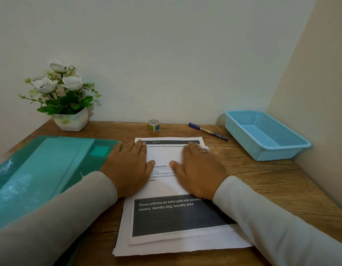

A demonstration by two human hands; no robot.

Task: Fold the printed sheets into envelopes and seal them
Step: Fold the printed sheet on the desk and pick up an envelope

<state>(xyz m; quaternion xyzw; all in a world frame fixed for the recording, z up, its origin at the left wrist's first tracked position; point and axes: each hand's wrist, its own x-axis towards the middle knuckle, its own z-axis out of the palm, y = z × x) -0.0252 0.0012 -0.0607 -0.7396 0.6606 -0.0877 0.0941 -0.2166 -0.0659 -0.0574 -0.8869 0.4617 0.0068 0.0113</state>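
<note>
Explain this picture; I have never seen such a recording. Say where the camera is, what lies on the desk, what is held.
No machine here: a camera worn on a person's head looks down at their own hands. The left hand and right hand press flat on a stack of printed sheets on a wooden desk; neither grips anything. Beyond the sheets are a tape roll and a pen. A blue basket stands at the right, a teal folder lies at the left, potted flowers behind it.
</note>
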